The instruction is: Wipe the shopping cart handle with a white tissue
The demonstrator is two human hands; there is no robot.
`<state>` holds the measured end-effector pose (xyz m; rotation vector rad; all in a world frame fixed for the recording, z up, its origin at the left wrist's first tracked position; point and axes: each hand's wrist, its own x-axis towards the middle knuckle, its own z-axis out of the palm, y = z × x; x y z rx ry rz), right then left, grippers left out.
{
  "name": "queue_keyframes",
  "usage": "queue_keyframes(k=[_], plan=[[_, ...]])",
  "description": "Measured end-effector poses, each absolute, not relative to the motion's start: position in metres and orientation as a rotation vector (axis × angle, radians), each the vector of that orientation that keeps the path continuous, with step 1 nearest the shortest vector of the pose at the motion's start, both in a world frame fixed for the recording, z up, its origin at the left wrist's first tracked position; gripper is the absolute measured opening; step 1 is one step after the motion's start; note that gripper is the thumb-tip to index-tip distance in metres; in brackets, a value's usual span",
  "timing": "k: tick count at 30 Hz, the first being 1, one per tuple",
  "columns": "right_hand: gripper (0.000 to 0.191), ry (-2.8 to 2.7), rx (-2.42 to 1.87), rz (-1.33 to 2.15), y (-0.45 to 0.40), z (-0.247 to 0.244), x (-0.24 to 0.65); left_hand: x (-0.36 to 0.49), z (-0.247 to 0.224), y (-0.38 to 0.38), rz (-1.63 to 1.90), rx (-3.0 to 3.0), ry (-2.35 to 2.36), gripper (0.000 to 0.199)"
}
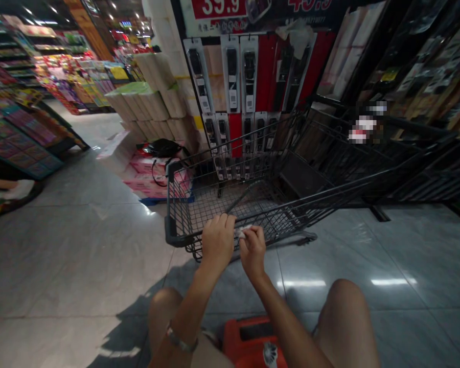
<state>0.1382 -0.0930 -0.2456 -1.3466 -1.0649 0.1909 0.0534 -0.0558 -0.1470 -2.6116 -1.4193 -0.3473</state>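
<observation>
A black wire shopping cart [249, 204] stands in front of me, its basket open at the top. My left hand [218, 237] is closed over the cart's near top rail, close to the corner at the left end. Just to its right, my right hand [253, 248] is pinched on a small white crumpled piece [242, 232], like a tissue or cloth, against the same rail. The fingertips partly hide this white piece. Inside the basket, the wire floor shows through.
Between my knees is an orange-red plastic object [233, 340]. Behind the cart stands a rack of packaged black straps [232, 71]. Stacked paper packs [145, 110] and a black bag [163, 148] on pink packages lie left of it. Grey floor tiles [80, 255] surround the cart.
</observation>
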Motion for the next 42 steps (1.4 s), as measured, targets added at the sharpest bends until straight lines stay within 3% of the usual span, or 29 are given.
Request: queue_keyframes(k=[9, 13, 16, 21, 28, 37, 42], plan=[[0.018, -1.235, -1.376, 0.361, -0.097, -0.282, 0.143, 0.053, -0.148, -0.054, -0.323, -2.632, -1.462, 0.021], [0.010, -0.987, -1.458, 0.576, -0.103, -0.292, 0.158, 0.052, -0.153, -0.056, -0.423, -2.625, -1.437, 0.032], [0.009, -0.775, -1.495, 0.626, -0.108, -0.300, 0.167, 0.043, -0.176, -0.068, -0.643, -2.446, -1.335, 0.048], [0.025, -0.569, -1.454, 0.785, -0.110, -0.303, 0.171, 0.018, -0.231, -0.103, -0.947, -2.197, -1.227, 0.040], [0.028, -0.101, -1.088, 1.027, -0.100, -0.299, 0.163, 0.011, -0.259, -0.105, -0.716, -2.308, -1.689, 0.043], [0.039, -0.003, -1.177, 0.932, -0.084, -0.321, 0.147, 0.010, -0.274, -0.084, -0.577, -2.321, -1.724, 0.036], [0.033, 0.083, -1.270, 0.912, -0.079, -0.333, 0.143, 0.011, -0.281, -0.081, -0.573, -2.302, -1.715, 0.034]])
